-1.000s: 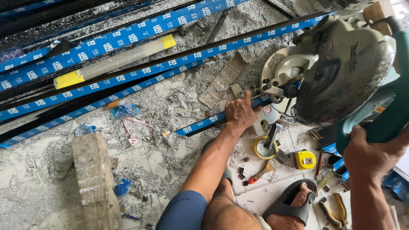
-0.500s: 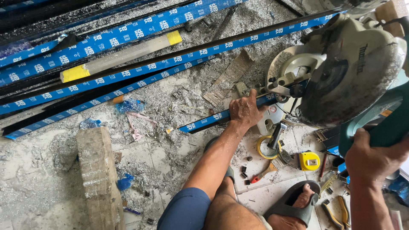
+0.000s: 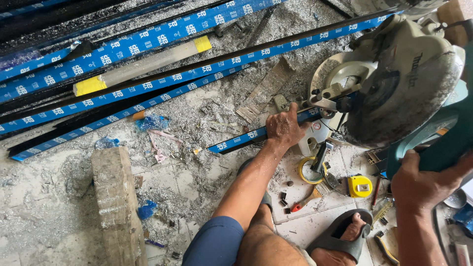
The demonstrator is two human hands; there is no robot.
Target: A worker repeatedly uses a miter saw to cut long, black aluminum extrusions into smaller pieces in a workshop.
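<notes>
Bare forearms, blue shorts [image 3: 215, 243], grey sandal [image 3: 341, 240].

Left hand [image 3: 285, 129] presses a short blue-taped strip [image 3: 246, 139] beside the saw [image 3: 394, 79]; right hand [image 3: 423, 184] grips the saw's green handle [image 3: 438, 148].

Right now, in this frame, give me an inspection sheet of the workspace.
Surface: tiled floor covered in metal shavings.
Job's things: mitre saw; short blue-wrapped strip lying at its base.
Clutter: yellow tape measure, tape roll, wooden block, small parts.
Hands: left hand presses the short blue-wrapped strip; right hand grips the teal saw handle.
Cables: nothing seen.
Surroundings: long blue-wrapped strips stacked on the floor; the person's sandalled foot.
</notes>
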